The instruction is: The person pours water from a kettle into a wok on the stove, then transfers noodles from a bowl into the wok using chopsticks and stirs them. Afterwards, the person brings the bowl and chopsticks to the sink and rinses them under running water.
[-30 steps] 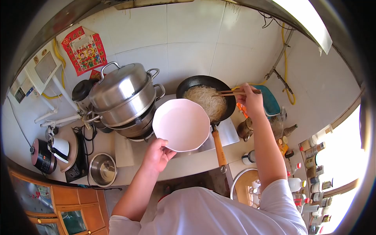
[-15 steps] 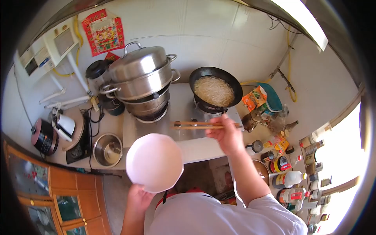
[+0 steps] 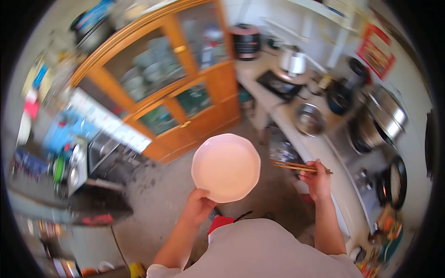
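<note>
A wide pale pink bowl (image 3: pixel 226 167) with a faceted rim is gripped at its near edge by my left hand (image 3: pixel 200 204). Nothing shows inside it. My right hand (image 3: pixel 317 181) is closed around a pair of wooden chopsticks (image 3: pixel 292 166), whose tips point left toward the bowl without touching it. Both hands are above the floor in front of my body, the right one close to the counter edge. To the right, the black wok (image 3: pixel 402 183) with pale contents sits on the stove, partly cut by the blurred edge of view.
A wooden cabinet (image 3: pixel 194 83) with glass doors and stacked dishes stands ahead. Along the counter (image 3: pixel 289 123) are a steel bowl (image 3: pixel 310 119), a kettle (image 3: pixel 293 61), a rice cooker (image 3: pixel 245 41) and a steamer pot (image 3: pixel 382 113). A sink (image 3: pixel 103 147) is at left.
My view has swung left, away from the stove toward the cabinet. The bowl and chopsticks have come along in my hands, and the wok has shifted to the far right.
</note>
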### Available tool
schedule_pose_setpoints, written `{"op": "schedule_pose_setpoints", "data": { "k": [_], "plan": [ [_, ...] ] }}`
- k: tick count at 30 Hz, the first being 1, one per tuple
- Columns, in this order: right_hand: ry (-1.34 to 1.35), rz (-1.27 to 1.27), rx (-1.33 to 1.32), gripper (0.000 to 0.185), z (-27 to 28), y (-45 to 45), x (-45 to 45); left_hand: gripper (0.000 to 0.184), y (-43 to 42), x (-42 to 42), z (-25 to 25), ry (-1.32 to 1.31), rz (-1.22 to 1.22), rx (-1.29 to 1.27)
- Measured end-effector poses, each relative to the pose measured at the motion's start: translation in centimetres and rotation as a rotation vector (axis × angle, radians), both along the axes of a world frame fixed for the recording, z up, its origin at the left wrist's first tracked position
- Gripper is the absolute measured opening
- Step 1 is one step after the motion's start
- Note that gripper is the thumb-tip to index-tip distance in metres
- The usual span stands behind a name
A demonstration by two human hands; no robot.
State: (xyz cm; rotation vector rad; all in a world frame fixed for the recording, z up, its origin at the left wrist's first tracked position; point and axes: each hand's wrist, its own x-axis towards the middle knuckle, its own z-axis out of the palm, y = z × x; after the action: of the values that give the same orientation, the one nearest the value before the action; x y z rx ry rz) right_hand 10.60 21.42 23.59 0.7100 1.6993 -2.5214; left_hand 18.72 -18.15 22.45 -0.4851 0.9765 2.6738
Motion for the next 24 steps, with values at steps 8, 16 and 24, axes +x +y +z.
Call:
{"op": "schedule_pose_setpoints", "data": {
  "k": [8, 16, 24],
  "plan": [
    [-0.023, 0.403, -0.043, 0.035, -6.2, -34.3, -4.7, 0.059, -27.9, 10.1, 0.0, -0.044, 0.445, -0.085],
    [-0.118, 0.719, -0.119, 0.035, -5.0, -61.8, -4.5, 0.059, -48.5, 14.3, 2.2, -0.129, 0.743, -0.167],
    [-0.108, 0.930, -0.075, 0.035, -8.9, -89.8, -10.9, 0.061, -74.3, 11.7, -4.1, -0.120, 0.909, -0.165]
  ]
}}
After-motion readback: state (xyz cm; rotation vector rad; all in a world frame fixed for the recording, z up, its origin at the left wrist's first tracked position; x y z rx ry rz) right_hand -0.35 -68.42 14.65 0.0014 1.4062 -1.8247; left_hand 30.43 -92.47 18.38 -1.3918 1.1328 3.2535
